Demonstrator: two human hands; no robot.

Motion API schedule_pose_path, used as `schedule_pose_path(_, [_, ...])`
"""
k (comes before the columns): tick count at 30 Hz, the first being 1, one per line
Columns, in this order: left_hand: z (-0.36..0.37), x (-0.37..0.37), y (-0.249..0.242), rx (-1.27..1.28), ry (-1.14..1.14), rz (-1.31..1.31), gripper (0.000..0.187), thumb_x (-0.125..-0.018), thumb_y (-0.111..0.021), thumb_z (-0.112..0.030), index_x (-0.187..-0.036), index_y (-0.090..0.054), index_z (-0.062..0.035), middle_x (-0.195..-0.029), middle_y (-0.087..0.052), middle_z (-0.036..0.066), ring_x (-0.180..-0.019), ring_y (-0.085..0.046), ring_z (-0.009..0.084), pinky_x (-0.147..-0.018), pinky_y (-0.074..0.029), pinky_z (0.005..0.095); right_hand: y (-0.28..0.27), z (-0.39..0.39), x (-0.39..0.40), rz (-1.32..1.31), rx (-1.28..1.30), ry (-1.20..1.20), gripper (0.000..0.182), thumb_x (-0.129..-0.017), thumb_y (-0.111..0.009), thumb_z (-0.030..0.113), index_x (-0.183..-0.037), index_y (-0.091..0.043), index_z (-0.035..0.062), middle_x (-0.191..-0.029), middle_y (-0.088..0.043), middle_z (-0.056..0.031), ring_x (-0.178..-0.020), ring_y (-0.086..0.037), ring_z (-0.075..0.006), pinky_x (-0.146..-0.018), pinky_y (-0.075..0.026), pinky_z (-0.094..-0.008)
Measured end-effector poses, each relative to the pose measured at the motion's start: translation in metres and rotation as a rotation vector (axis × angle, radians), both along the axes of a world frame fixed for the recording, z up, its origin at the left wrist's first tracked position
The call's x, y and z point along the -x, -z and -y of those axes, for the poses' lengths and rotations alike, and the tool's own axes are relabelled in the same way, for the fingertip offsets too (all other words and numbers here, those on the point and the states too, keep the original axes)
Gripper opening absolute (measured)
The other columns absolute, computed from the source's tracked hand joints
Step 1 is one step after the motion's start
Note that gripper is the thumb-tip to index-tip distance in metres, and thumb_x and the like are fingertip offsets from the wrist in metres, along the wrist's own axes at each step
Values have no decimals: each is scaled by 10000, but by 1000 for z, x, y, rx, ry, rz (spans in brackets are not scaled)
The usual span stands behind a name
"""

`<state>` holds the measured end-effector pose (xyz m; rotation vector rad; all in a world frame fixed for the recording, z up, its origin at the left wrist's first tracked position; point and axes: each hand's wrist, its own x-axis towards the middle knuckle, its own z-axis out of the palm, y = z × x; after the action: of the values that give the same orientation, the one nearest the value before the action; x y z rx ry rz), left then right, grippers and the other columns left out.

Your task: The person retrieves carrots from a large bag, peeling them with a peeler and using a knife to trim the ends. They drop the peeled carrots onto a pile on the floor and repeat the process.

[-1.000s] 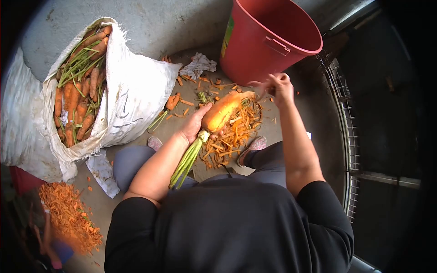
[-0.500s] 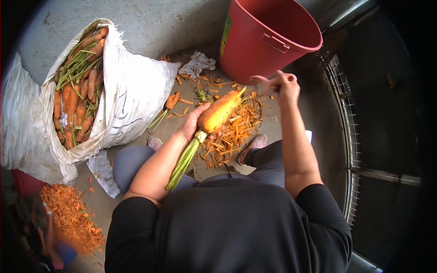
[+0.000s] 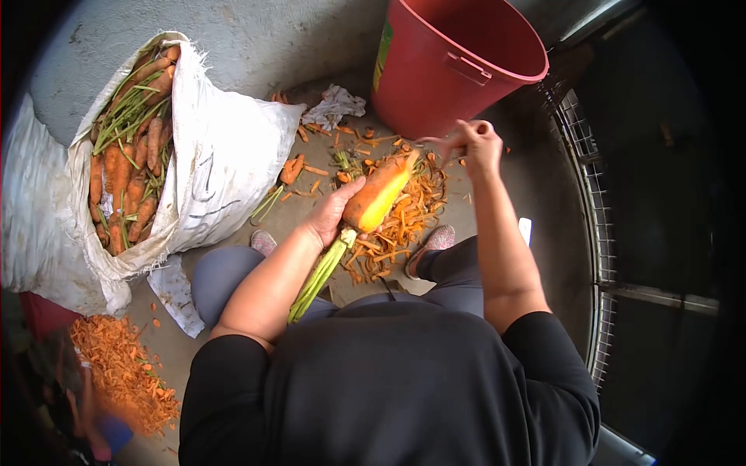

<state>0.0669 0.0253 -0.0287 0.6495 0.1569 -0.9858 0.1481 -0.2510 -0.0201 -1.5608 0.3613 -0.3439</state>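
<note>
My left hand (image 3: pixel 332 210) is closed around a large carrot (image 3: pixel 376 200), near its leafy end. Green stalks (image 3: pixel 322 276) trail from it down toward my lap, and its tip points up and right. A bright yellow-orange peeled band shows along its right side, while browner skin remains on the left. Just right of the tip, my right hand (image 3: pixel 480 147) is closed on a pinkish Y-shaped peeler (image 3: pixel 441 144), blurred and apart from the carrot. Peelings (image 3: pixel 404 229) lie heaped on the floor beneath.
A white sack (image 3: pixel 233 147) full of carrots (image 3: pixel 120 171) leans at left. The red bin (image 3: pixel 443 78) stands ahead by the wall. A second peelings heap (image 3: pixel 116 365) lies lower left, beside a partly visible person (image 3: pixel 81 404). Wire mesh (image 3: pixel 587 155) runs along the right.
The carrot has rolled in my left hand, so the bright peeled band now faces right. My right hand with the peeler has shifted slightly left.
</note>
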Motion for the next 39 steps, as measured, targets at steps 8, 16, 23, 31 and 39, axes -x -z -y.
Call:
schedule_pose_path(8, [1,-7,1,-88,11,48,549,-842,-478,-507,-1096,-503,-22,-802,-607,115,-666,-631,183,-410,-504,291,-48,-91,69,72,-221,-416,177,-745,-694,123,-739,-536,46,-688,-583,-57,-525,-517,-93,-471,-417,-214])
schedule_pose_path(16, [1,-2,6,17,47,15,542,-866,-456,-468,-1157,-447,-10,-885,-588,168,-689,-622,245,-413,-513,294,-2,-2,-3,-66,130,36,181,-746,-692,136,-737,-535,46,-623,-546,-46,-454,-459,-89,-384,-347,-218])
schedule_pose_path(23, [8,-9,5,-95,-98,-60,548,-854,-478,-488,-1130,-469,-14,-882,-591,134,-681,-620,222,-429,-522,313,-44,-87,63,-15,-193,-358,181,-741,-685,136,-783,-545,29,-689,-610,-49,-526,-524,-84,-422,-423,-203])
schedule_pose_path(31, [1,0,6,-24,58,-11,537,-837,-511,-485,-1124,-475,-33,-850,-600,148,-660,-630,243,-437,-535,355,8,6,-9,-72,74,121,212,-721,-713,140,-722,-520,52,-634,-561,-49,-447,-446,-79,-390,-361,-217])
schedule_pose_path(39, [12,-9,6,42,-36,-129,516,-882,-433,-471,-1135,-474,-24,-898,-609,140,-664,-636,216,-471,-546,357,-42,-91,70,10,-338,-485,176,-712,-714,104,-702,-546,56,-644,-565,-31,-475,-484,-78,-407,-378,-202])
